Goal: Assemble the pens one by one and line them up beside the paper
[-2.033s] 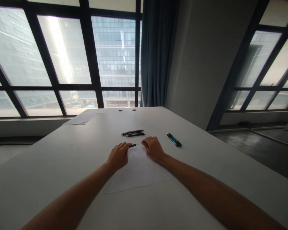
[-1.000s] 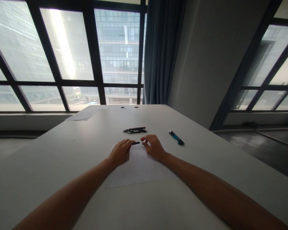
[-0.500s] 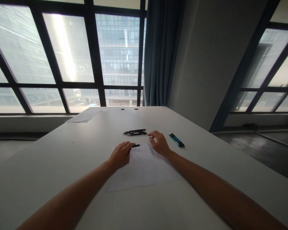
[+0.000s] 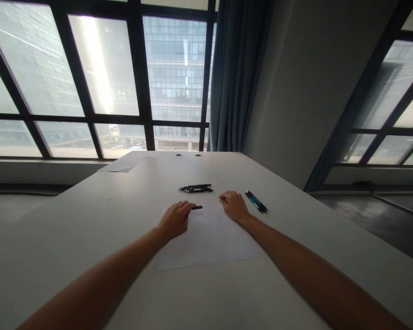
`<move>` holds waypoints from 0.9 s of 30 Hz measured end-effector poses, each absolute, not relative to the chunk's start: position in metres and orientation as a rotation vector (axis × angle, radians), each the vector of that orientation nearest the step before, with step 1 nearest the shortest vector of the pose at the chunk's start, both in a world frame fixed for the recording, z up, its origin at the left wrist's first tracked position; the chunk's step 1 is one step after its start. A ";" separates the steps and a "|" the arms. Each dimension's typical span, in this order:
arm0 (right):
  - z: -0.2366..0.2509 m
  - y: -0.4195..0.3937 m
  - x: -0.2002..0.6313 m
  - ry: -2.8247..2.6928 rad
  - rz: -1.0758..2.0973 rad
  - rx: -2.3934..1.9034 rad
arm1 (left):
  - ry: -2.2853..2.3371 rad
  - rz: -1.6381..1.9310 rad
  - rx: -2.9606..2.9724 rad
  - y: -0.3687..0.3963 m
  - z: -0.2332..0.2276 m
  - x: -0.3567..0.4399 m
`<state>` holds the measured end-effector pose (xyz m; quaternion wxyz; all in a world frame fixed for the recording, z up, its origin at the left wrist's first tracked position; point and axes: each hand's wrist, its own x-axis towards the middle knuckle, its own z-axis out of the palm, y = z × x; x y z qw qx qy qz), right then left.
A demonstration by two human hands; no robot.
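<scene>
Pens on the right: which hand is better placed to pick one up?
Probably the right hand: it is close beside the pens, though I can't tell whether it holds something small. The left hand is farther off and holds a black pen.

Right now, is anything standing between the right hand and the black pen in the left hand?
Nothing visible does. The black pen, held in the left hand, points roughly toward the right hand across an open gap. The cluster of dark pens lies beyond that gap, not in it.
</scene>
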<state>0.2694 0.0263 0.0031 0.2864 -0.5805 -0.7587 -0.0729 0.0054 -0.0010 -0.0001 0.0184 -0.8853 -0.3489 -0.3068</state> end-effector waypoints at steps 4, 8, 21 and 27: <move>0.005 0.015 0.255 -1.981 -0.074 -1.217 | -1.101 -0.954 -2.731 -0.001 -0.001 0.005; 0.003 0.005 0.240 -1.979 0.012 -1.040 | -1.104 -0.975 -2.739 0.000 -0.002 0.005; 0.003 -0.004 0.232 -2.025 0.002 -0.954 | -1.040 -1.083 -2.790 0.003 -0.007 0.006; 0.001 -0.002 0.232 -2.029 0.029 -0.878 | -1.071 -1.106 -2.814 0.004 -0.008 0.005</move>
